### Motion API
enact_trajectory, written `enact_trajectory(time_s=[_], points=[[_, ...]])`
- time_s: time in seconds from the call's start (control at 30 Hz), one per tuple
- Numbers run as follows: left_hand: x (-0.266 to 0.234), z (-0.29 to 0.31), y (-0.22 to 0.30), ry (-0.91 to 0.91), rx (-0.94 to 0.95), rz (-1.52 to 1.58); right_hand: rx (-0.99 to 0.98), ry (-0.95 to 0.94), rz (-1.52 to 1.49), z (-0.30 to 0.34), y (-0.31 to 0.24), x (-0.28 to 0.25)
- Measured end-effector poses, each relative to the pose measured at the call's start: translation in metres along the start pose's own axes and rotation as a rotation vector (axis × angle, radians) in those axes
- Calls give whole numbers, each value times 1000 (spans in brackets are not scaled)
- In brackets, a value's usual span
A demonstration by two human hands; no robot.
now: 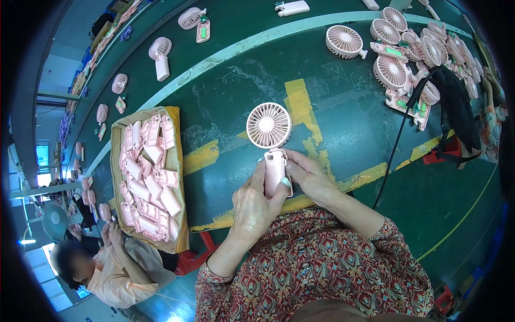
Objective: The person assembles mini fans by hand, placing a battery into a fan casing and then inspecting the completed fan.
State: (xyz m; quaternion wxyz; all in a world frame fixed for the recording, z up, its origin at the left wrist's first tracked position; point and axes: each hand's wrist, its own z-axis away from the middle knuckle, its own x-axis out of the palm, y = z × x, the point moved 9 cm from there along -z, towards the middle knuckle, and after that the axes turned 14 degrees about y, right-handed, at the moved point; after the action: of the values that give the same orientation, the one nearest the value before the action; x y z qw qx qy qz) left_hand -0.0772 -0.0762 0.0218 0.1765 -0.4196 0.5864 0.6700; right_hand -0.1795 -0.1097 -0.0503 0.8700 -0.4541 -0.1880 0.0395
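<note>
A pink handheld fan (269,125) is in front of me at the table's near edge, its round grille pointing away and its handle toward me. My left hand (252,206) is closed round the handle from the left, thumb lying across its lower part. From the right, my right hand (311,177) grips the handle's upper side near the neck, with its fingertips partly hidden. A seam runs along the right side of the handle, where an inner part shows; I cannot tell whether the two halves are fully joined.
A cardboard box (179,177) full of pink handle shells (153,188) stands to the left. Many fan heads (390,71), some with green boards, are heaped at the far right near a black strap (456,107). More fans (161,56) line the far belt. Another person (118,268) sits lower left.
</note>
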Motion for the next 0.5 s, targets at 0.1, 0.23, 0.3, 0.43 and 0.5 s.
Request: enact_trajectory(time_s=[0.1,0.23,0.3,0.43,0.5], points=[[1,1,1,9,22,-17,-6,-65,-80,3,-5,4],[2,2,3,17,52,-43,17,-94,-73,5,-7,7],[1,2,3,19,64,-48,-9,-130,-53,6,-10,9],[1,2,4,-10,69,-99,-16,-141,-13,7,-12,13],[1,3,4,-3,79,-91,-93,-128,15,8,-17,14]])
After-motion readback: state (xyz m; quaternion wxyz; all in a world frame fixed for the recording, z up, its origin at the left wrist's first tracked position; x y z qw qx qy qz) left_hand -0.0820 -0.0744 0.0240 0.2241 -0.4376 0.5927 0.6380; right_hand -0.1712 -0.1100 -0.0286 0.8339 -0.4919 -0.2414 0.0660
